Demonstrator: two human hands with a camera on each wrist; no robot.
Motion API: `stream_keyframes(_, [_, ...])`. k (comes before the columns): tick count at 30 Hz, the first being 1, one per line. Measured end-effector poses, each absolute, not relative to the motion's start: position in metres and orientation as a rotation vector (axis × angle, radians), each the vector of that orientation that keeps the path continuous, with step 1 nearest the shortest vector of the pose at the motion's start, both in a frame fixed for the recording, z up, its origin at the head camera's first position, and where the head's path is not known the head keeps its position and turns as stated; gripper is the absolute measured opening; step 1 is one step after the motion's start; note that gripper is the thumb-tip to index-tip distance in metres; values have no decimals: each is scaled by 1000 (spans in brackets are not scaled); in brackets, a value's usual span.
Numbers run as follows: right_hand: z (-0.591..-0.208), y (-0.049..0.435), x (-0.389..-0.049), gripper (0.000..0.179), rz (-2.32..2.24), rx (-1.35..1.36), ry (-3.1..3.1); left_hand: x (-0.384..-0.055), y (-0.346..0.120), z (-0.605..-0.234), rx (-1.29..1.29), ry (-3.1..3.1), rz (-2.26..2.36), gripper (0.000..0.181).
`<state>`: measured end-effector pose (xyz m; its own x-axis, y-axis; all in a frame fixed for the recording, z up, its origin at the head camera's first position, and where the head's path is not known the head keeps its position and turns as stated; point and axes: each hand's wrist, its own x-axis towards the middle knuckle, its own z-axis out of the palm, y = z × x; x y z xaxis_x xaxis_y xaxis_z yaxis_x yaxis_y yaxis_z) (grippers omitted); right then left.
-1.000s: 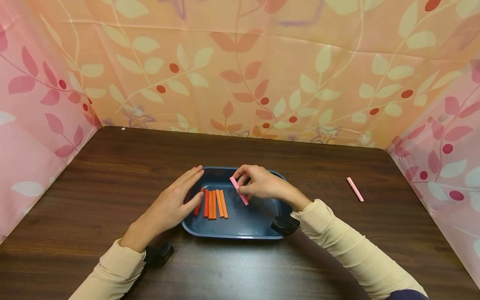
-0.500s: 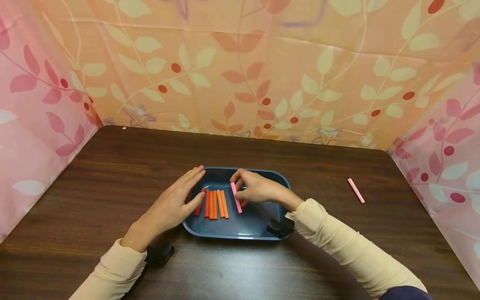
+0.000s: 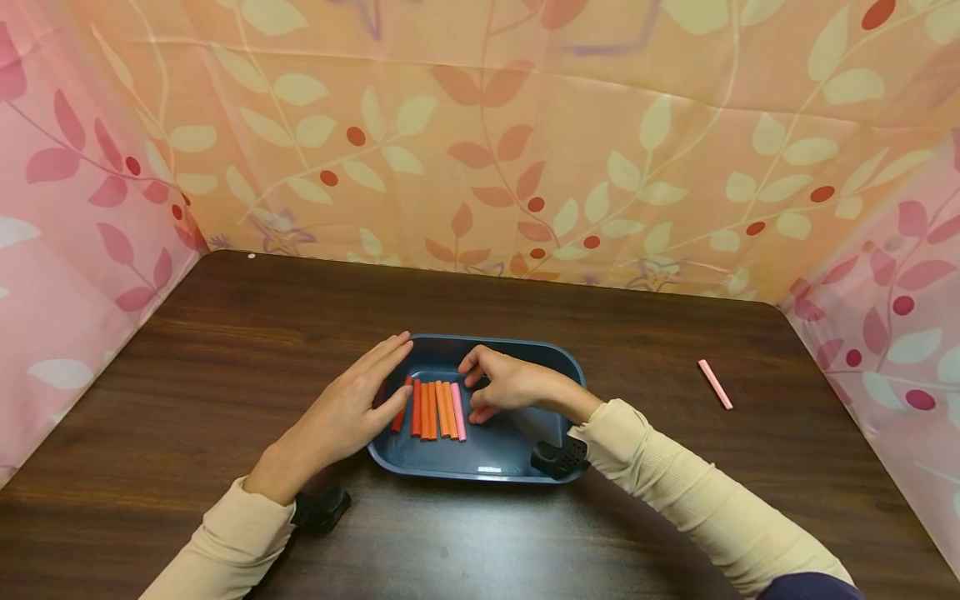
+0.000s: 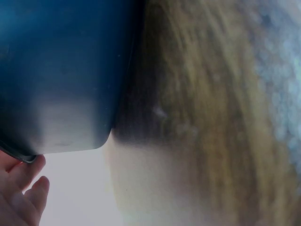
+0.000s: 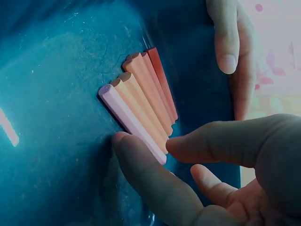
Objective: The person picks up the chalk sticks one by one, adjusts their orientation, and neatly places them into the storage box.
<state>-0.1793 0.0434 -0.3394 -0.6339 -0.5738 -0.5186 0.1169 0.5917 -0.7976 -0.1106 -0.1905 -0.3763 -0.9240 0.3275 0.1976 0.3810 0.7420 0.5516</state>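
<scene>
A dark blue tray (image 3: 506,450) holds a row of slim chalk-like sticks, from a red stick (image 3: 416,408) through several orange ones to a pink stick (image 3: 459,412) at the right end. Just right of that pink stick, my right hand (image 3: 513,385) hovers inside the tray, thumb and fingers parted around nothing. In the right wrist view a fingertip overlaps the lower part of the pink stick (image 5: 134,125). My left hand (image 3: 341,404) lies at the tray's left rim, fingers extended along it. Its thumb reaches inside, partly covering the leftmost red stick (image 3: 399,414).
Another stick, light pink (image 3: 716,384), lies by itself on the brown wooden table (image 3: 637,342), to the right of the tray. Floral cloth (image 3: 480,167) hangs behind the table and along both sides. A black wrist device (image 3: 558,457) overlaps the tray's front right corner.
My right hand has lowered the pink stick leftward and let it go beside the orange ones. Its fingers have since parted. The left hand keeps its place on the rim.
</scene>
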Motion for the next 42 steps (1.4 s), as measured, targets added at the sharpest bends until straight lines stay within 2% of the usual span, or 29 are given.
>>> stream_keyframes(25, [-319,67,-179,33,-965,-815,2176,-110,-190,-377,-586,-2838,-930,63])
stream_keyframes(42, [-304,98,-175,37,-1078,-822,2250,-110,-191,-378,-597,-2826,-902,61])
